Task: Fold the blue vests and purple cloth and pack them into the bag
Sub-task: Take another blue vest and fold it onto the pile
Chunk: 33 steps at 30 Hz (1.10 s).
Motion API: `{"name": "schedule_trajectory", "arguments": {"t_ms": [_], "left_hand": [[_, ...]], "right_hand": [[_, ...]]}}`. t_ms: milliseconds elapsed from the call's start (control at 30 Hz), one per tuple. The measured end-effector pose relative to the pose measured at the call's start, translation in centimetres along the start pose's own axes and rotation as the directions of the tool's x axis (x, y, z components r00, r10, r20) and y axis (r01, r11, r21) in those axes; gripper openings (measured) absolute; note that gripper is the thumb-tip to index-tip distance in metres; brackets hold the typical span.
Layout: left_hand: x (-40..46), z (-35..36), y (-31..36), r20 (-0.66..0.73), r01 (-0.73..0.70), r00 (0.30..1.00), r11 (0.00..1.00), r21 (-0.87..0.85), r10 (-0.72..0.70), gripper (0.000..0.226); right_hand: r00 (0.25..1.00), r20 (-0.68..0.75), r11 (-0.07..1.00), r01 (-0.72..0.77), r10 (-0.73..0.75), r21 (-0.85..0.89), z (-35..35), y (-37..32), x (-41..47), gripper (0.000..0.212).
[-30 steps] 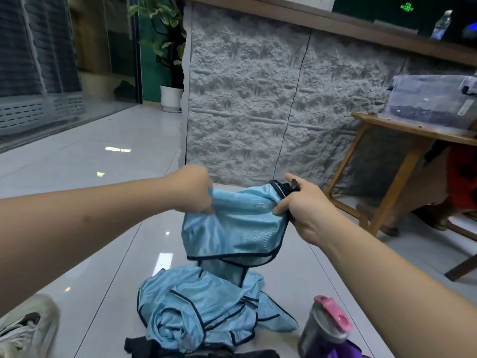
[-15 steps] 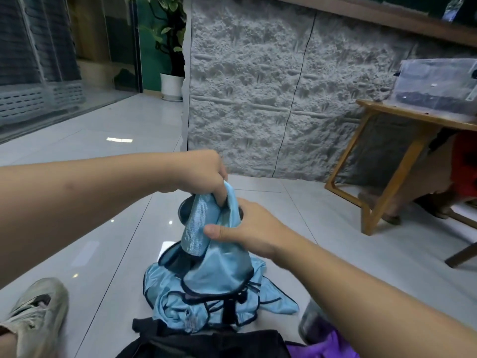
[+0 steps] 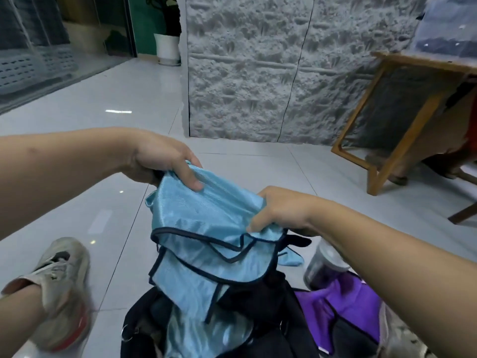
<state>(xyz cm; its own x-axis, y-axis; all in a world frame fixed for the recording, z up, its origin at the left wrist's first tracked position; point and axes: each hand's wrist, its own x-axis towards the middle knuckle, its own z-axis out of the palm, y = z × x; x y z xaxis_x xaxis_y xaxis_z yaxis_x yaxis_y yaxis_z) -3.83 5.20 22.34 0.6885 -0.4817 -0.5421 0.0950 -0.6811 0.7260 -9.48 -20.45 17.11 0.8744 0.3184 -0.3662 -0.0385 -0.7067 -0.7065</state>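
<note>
Now the folded blue vest (image 3: 206, 228), bunched upright half a second ago, hangs flat over the open black bag (image 3: 258, 301), left hand (image 3: 165, 161) and right hand (image 3: 281, 210) pinching its top corners, so packing looks next.

A worn grey sneaker (image 3: 60, 290) with a red sole edge sits at eight o'clock on the glossy pale tiled floor (image 3: 134, 99). At four o'clock stands a clear jar-like bottle (image 3: 324, 267), its upper part hidden and blurred. A rough grey textured wall panel (image 3: 258, 68) fills twelve o'clock, split by a dark vertical seam. At eleven o'clock a white plant pot (image 3: 167, 49) rests on the floor by a green wall, a glass partition (image 3: 51, 37) to its left. At two o'clock stands a wooden table (image 3: 387, 120) – angled legs, a translucent plastic box (image 3: 449, 29) on top.
</note>
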Motion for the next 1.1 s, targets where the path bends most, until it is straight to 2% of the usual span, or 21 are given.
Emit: {"name": "schedule_trajectory", "arguments": {"t_ms": [33, 133, 233, 300, 367, 467, 567, 633, 733, 800, 833, 900, 1000, 1100], "left_hand": [[0.4, 0.5, -1.2, -0.004, -0.005, 1.0, 1.0, -0.027, 0.005, 0.014], [1.4, 2.5, -4.6, -0.058, -0.055, 0.997, 0.995, -0.087, 0.05, 0.004], [2.0, 4.9, -7.9, -0.15, -0.159, 0.979, 0.977, -0.143, 0.137, 0.021], [2.1, 7.1, -10.5, -0.12, -0.185, 0.978, 0.975, -0.126, 0.17, 0.028], [2.0, 9.6, -13.6, -0.038, -0.158, 0.987, 0.985, -0.065, 0.156, 0.033], [2.3, 13.7, -18.3, 0.095, -0.117, 0.988, 0.993, -0.012, 0.118, 0.048], [2.6, 16.9, -21.2, 0.214, -0.094, 0.97, 0.99, -0.103, 0.114, 0.036], [2.9, 18.0, -22.0, 0.295, -0.036, 0.95, 0.977, -0.209, 0.098, 0.031], [3.5, 18.3, -22.5, 0.422, 0.078, 0.904, 0.944, -0.32, 0.068, 0.018], [3.8, 18.2, -22.7, 0.471, 0.173, 0.881, 0.911, -0.373, 0.026, 0.01], [4.1, 18.2, -22.8, 0.487, 0.215, 0.873, 0.895, -0.39, 0.002, 0.007], [4.6, 18.4, -22.9, 0.475, 0.257, 0.877, 0.903, -0.346, -0.067, 0.007], [5.7, 19.5, -22.9, 0.285, 0.293, 0.934, 0.921, -0.258, -0.217, 0.009], [6.7, 20.6, -23.2, 0.102, 0.287, 0.958, 0.911, -0.295, -0.269, 0.014]], "right_hand": [[0.999, -0.032, 1.0, -0.011, 0.011, -0.001, 0.3, 0.5, -0.2, 0.01], [0.985, -0.171, 1.0, -0.025, 0.024, -0.006, 1.6, 2.1, -0.5, 0.01], [0.949, -0.309, 0.994, 0.026, -0.057, -0.104, 4.1, 4.2, -1.4, 0.012], [0.935, -0.325, 0.971, 0.071, -0.144, -0.227, 6.7, 6.0, -2.6, 0.01], [0.956, -0.223, 0.948, 0.122, -0.192, -0.295, 9.7, 8.0, -4.2, 0.011], [0.98, 0.034, 0.894, 0.192, -0.195, -0.406, 14.0, 11.0, -5.5, 0.009], [0.969, 0.205, 0.891, 0.213, -0.139, -0.401, 15.9, 12.3, -5.6, 0.012], [0.95, 0.294, 0.901, 0.215, -0.104, -0.377, 16.0, 12.1, -5.1, 0.022], [0.891, 0.454, 0.963, 0.146, -0.028, -0.227, 15.2, 11.4, -3.9, 0.02], [0.845, 0.534, 0.995, 0.014, 0.043, -0.102, 14.7, 11.2, -3.3, 0.008], [0.822, 0.563, 0.996, -0.075, 0.091, -0.052, 14.8, 11.3, -2.8, 0.011], [0.782, 0.6, 0.982, -0.188, 0.166, -0.027, 15.5, 11.5, -2.0, 0.022], [0.819, 0.538, 0.953, -0.036, 0.2, -0.299, 17.0, 11.8, -0.5, 0.024], [0.87, 0.446, 0.873, 0.037, 0.211, -0.486, 18.0, 11.7, 0.7, 0.032]]}}
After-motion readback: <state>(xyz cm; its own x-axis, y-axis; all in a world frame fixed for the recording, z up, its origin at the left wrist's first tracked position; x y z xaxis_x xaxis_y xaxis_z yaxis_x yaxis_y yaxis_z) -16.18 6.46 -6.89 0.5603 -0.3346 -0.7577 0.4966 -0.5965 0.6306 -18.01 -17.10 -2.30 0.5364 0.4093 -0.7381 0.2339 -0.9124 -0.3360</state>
